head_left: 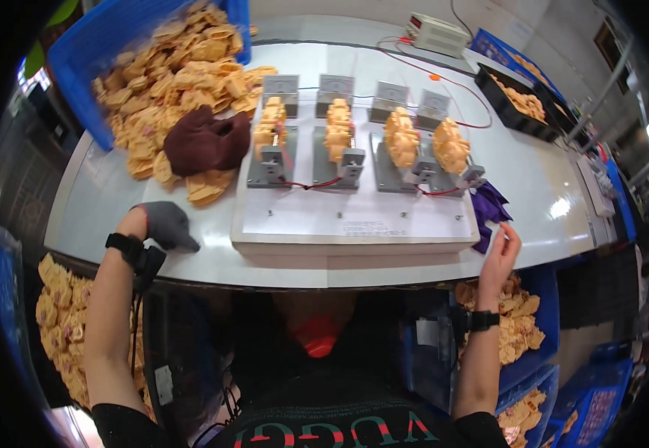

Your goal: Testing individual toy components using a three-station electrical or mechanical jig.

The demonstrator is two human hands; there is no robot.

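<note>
My left hand (167, 226), in a grey glove, rests on the white table beside the test stand's left end. Its fingers point down and right, and nothing shows in them. My bare right hand (500, 257) is raised near the stand's right front corner, fingers loosely bent and apart. Something white shows at its thumb. Just behind it lies a crumpled purple cloth (491, 205). On the white stand (287, 224), fixtures hold yellow plastic parts (338, 131) upright in a row, each before a small grey meter (336, 86). Red wires link the fixtures.
A tipped blue bin (78, 82) spills yellow parts (190, 82) onto the table at left, with a maroon cloth bundle (208, 142) on them. A power supply (438, 35) and a black tray (522, 112) stand at the back right. More filled bins (541, 299) flank me below.
</note>
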